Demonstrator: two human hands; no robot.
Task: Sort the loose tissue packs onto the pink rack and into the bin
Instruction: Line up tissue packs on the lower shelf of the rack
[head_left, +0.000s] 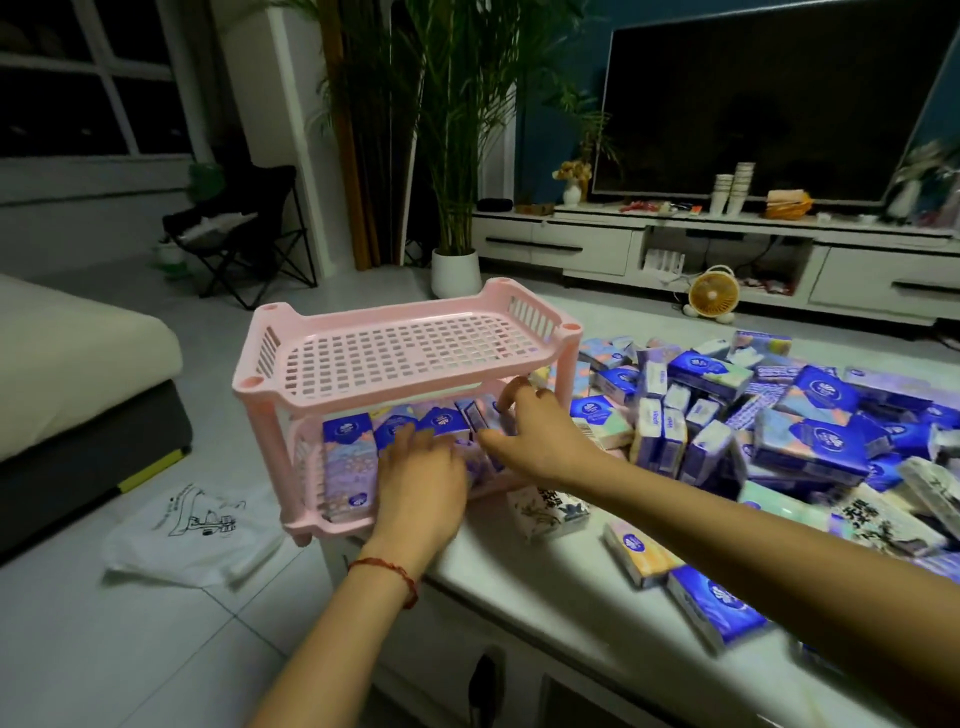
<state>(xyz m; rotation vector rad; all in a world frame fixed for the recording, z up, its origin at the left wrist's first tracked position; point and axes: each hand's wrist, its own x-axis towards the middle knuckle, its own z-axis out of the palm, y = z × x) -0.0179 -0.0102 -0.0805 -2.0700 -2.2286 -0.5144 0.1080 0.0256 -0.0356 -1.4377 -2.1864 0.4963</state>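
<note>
A pink two-tier rack (395, 358) stands at the left end of the white table (524, 561). Its top shelf is bare; several blue and pastel tissue packs (349, 457) stand upright in a row on the lower shelf. My left hand (423, 486) rests with spread fingers against the front of that row. My right hand (530, 431) reaches under the top shelf and pinches a standing pack (475, 415) at the right end of the row. A big heap of loose packs (779, 415) covers the table to the right. No bin is in view.
A few single packs (639, 553) lie near the table's front edge. A white plastic bag (192, 535) lies on the tiled floor to the left, beside a sofa (78, 374). Behind are a TV stand (727, 244), a small fan (711, 296) and a potted plant (456, 270).
</note>
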